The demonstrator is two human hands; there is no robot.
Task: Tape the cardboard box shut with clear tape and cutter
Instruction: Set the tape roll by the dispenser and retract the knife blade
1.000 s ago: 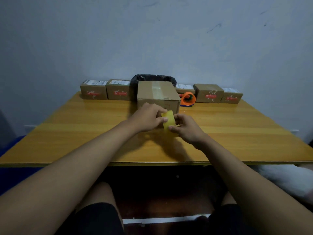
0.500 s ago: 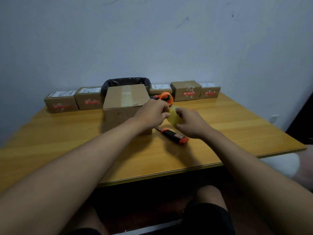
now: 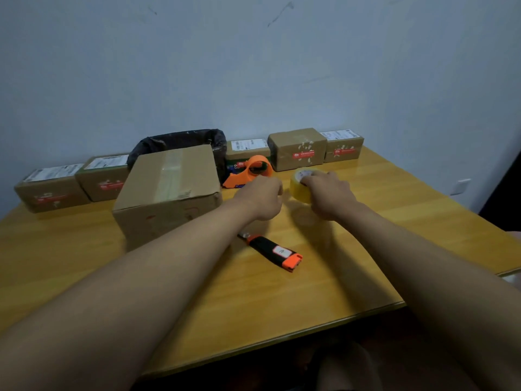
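Note:
A brown cardboard box (image 3: 169, 190) stands on the wooden table (image 3: 84, 266), its top seam covered by a strip of clear tape. To the right of it my right hand (image 3: 328, 194) grips a yellowish roll of clear tape (image 3: 300, 183), held just above the table. My left hand (image 3: 260, 197) hovers beside the roll with its fingers curled in a pinch; whether it holds the tape's end is unclear. A black and orange cutter (image 3: 272, 251) lies on the table in front of my hands.
An orange tape dispenser (image 3: 249, 172) sits behind my left hand. Several small labelled parcels (image 3: 297, 148) line the far edge against the wall, with a black-lined bin (image 3: 183, 141) behind the box. The table's near edge runs diagonally at the lower right.
My view has swung left and down, so the box now sits at the left. Both hands with the tape roll moved right of the box, and my hands have drawn slightly apart.

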